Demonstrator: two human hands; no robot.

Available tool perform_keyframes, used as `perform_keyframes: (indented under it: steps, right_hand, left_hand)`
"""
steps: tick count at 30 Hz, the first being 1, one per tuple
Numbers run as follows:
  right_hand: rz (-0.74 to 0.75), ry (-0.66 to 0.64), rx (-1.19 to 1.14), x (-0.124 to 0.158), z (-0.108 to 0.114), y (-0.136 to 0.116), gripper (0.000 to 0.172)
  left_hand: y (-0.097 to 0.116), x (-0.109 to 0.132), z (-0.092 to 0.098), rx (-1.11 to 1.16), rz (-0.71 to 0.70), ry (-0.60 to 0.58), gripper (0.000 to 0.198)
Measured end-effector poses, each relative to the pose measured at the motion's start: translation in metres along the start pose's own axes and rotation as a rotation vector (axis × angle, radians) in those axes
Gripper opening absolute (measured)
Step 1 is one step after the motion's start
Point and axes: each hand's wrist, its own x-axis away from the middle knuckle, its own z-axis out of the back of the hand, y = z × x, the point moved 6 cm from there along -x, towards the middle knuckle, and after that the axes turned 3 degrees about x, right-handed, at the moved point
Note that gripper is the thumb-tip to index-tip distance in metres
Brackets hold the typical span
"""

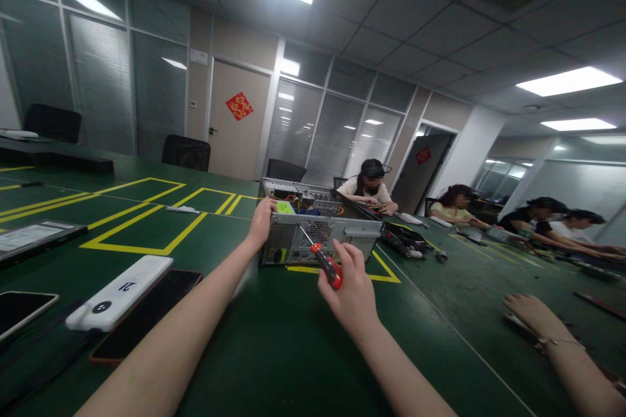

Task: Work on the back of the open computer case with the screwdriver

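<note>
An open desktop computer case (337,228) lies on the green table, its perforated metal back panel facing me and cables showing inside. My left hand (263,221) grips the case's left edge, beside a bright green-yellow part (283,208). In my right hand (353,277) is a screwdriver (328,267) with a red and black handle. Its thin shaft points up and left at the back panel. Whether the tip touches a screw is too small to tell.
Left on the green table (235,339) are a white power bank (120,293), a dark phone (151,309), another phone (24,309) and a drive-like metal box (39,238). Another person's hand (533,319) rests at right. Several people sit beyond, near a black part (405,240).
</note>
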Motion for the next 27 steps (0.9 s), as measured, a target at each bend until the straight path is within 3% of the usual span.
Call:
perform_keyframes:
  steps: [7, 13, 17, 27]
  right_hand:
    - [-0.118, -0.070, -0.126, -0.004, -0.001, 0.016, 0.040]
    - [-0.013, 0.074, -0.092, -0.004, 0.005, 0.011, 0.048]
    - [0.062, 0.066, -0.047, -0.004, 0.005, 0.002, 0.040]
    - [-0.005, -0.062, -0.124, -0.007, 0.004, -0.002, 0.014]
  left_hand:
    - [0.000, 0.000, 0.000, 0.005, 0.030, 0.001, 0.035]
    - [-0.007, 0.000, 0.000, 0.004, 0.033, 0.017, 0.034]
    - [-0.006, 0.000, -0.001, -0.008, 0.002, 0.015, 0.035]
    - [-0.007, 0.001, 0.000, -0.008, 0.029, 0.009, 0.035]
